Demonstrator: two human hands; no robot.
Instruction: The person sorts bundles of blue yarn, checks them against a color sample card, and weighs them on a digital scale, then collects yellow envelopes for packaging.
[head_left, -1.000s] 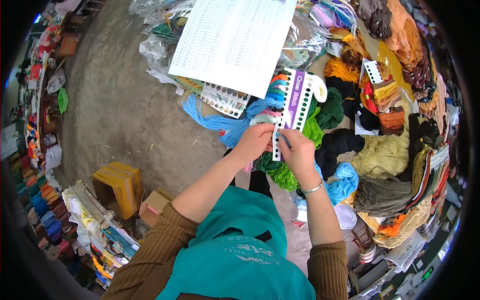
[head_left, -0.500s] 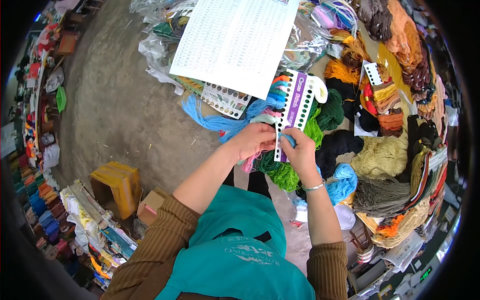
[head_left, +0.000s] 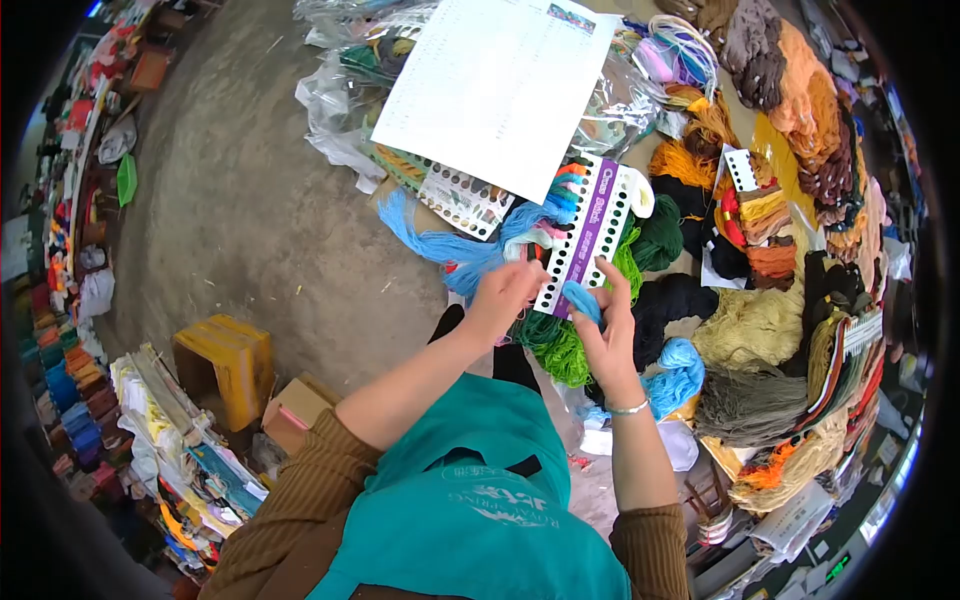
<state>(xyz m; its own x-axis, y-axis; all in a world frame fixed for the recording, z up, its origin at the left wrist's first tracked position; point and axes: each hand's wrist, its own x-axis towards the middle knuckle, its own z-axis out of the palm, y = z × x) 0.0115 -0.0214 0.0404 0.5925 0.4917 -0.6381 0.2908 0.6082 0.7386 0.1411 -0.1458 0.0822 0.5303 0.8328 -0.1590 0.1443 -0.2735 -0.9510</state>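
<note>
A purple-and-white punched thread card lies tilted in front of me, with holes down both long edges. Blue, orange and white strands hang from its left edge. My right hand is at the card's lower right, with a light blue thread bundle held between thumb and fingers. Beside the lower left edge, my left hand has its fingers pinched together; whatever is between them is too small to make out. Bright green thread lies under the card and hands.
A printed chart sheet covers plastic bags at the top. Another punched card lies left of the purple one. Thread hanks in black, beige and orange fill the right side. A yellow box stands lower left.
My left hand has drawn slightly down and away from the card's edge. My right hand's fingers have spread more around the light blue thread. The view has shifted slightly.
</note>
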